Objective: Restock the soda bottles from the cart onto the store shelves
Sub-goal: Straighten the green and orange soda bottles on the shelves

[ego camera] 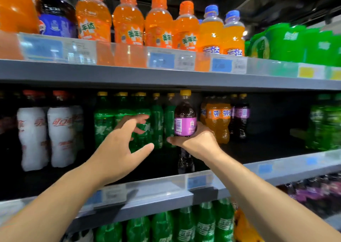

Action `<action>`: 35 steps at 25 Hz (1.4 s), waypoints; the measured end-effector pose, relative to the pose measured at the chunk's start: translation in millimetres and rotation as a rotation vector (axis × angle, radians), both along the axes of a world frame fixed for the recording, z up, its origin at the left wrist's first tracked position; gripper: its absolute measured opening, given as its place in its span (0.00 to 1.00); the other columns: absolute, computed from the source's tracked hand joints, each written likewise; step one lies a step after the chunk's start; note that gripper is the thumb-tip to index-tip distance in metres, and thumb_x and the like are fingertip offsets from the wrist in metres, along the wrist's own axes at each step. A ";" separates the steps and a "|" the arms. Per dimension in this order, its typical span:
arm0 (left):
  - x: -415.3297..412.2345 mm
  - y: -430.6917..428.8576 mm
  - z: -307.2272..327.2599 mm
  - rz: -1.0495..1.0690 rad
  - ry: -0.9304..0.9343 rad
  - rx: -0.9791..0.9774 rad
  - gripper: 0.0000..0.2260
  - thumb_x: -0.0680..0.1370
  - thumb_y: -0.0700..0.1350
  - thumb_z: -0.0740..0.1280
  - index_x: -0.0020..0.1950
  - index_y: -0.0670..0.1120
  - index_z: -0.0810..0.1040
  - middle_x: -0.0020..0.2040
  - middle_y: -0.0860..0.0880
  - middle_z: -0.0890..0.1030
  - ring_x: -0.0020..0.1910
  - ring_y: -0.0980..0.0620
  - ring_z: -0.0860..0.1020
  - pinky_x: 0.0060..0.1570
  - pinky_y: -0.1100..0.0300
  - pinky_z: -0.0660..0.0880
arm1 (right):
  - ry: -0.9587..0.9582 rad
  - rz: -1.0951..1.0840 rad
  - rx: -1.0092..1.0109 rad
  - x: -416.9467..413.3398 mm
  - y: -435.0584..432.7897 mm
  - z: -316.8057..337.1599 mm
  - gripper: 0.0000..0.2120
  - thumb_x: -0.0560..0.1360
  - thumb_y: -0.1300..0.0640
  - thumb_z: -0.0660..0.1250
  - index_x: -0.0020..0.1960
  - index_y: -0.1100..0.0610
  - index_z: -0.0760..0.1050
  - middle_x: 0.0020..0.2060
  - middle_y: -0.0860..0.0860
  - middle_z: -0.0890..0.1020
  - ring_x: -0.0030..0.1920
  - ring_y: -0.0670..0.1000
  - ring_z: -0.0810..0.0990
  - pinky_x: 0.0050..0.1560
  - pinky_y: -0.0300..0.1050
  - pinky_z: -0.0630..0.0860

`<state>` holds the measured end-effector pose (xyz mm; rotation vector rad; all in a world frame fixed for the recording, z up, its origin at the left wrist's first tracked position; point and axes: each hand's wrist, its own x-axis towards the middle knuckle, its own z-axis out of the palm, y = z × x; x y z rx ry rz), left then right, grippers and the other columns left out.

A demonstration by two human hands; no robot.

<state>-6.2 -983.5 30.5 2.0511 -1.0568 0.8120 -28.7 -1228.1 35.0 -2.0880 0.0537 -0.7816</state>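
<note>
My right hand (195, 142) grips a dark grape soda bottle (185, 119) with a purple label and yellow cap, held upright inside the middle shelf (239, 169), its base low near the shelf floor. My left hand (121, 140) hovers open, fingers spread, in front of the green soda bottles (103, 123) just left of the grape bottle, touching nothing that I can tell. To the right stand orange soda bottles (217, 119) and two more grape bottles (241, 116) further back. The cart is out of view.
White-wrapped cola bottles (46, 134) fill the left of the middle shelf. The top shelf (166, 75) carries orange bottles and green packs (295, 42). The bottom shelf holds green bottles (184, 225). A dark gap lies right of the grape bottles.
</note>
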 end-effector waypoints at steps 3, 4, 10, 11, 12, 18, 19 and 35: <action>11.2 -50.9 1.4 -0.045 0.109 -0.116 0.27 0.76 0.52 0.72 0.69 0.64 0.63 0.64 0.58 0.72 0.59 0.67 0.74 0.56 0.61 0.74 | 0.022 0.020 0.062 0.2 -30.8 -2.4 0.29 0.63 0.42 0.83 0.58 0.48 0.76 0.46 0.46 0.84 0.45 0.46 0.84 0.41 0.39 0.79; 14.0 -64.3 -0.4 -0.049 0.131 -0.145 0.28 0.76 0.49 0.73 0.69 0.64 0.62 0.65 0.56 0.72 0.59 0.65 0.74 0.58 0.56 0.75 | 0.049 0.048 0.077 -1.0 -41.6 -3.5 0.29 0.65 0.44 0.83 0.60 0.46 0.73 0.48 0.44 0.83 0.47 0.45 0.82 0.41 0.36 0.77; 20.6 -84.5 -26.9 -0.091 0.197 -0.003 0.34 0.76 0.54 0.72 0.67 0.79 0.54 0.69 0.63 0.64 0.62 0.70 0.70 0.65 0.53 0.73 | 0.254 0.124 -0.067 -13.1 -91.1 -12.1 0.37 0.72 0.51 0.78 0.74 0.43 0.62 0.53 0.37 0.78 0.46 0.35 0.75 0.39 0.31 0.66; 21.3 -83.6 -27.2 -0.095 0.195 0.010 0.33 0.76 0.55 0.72 0.67 0.79 0.53 0.69 0.63 0.63 0.62 0.70 0.70 0.65 0.54 0.72 | 0.251 0.104 -0.089 -13.1 -94.5 -13.2 0.39 0.71 0.49 0.79 0.75 0.43 0.61 0.51 0.36 0.75 0.44 0.35 0.73 0.39 0.31 0.66; 21.8 -82.9 -26.7 -0.097 0.193 0.016 0.33 0.76 0.55 0.71 0.67 0.79 0.54 0.69 0.64 0.63 0.62 0.71 0.69 0.65 0.55 0.72 | 0.242 0.080 -0.108 -13.2 -96.3 -13.7 0.41 0.71 0.48 0.79 0.76 0.43 0.60 0.49 0.34 0.72 0.43 0.34 0.71 0.38 0.30 0.65; 19.9 -81.0 -26.8 -0.128 0.154 0.049 0.33 0.74 0.57 0.69 0.69 0.79 0.53 0.67 0.69 0.63 0.63 0.74 0.68 0.59 0.64 0.70 | 0.177 -0.049 -0.102 -10.0 -140.9 -14.6 0.44 0.66 0.48 0.82 0.74 0.44 0.61 0.62 0.44 0.79 0.62 0.51 0.79 0.58 0.46 0.77; 19.8 -80.5 -27.8 -0.125 0.150 0.057 0.33 0.74 0.58 0.69 0.69 0.79 0.53 0.67 0.71 0.63 0.63 0.74 0.68 0.58 0.65 0.70 | 0.175 -0.087 -0.108 -9.0 -154.7 -14.7 0.43 0.66 0.49 0.82 0.73 0.45 0.62 0.60 0.43 0.79 0.63 0.52 0.79 0.57 0.46 0.76; 17.8 -272.8 4.3 -0.096 0.137 -0.049 0.32 0.73 0.55 0.73 0.64 0.80 0.59 0.64 0.70 0.70 0.58 0.67 0.76 0.54 0.59 0.76 | 0.267 -0.218 -0.274 32.4 -399.4 3.3 0.41 0.67 0.55 0.82 0.73 0.55 0.66 0.67 0.53 0.76 0.68 0.56 0.75 0.68 0.46 0.69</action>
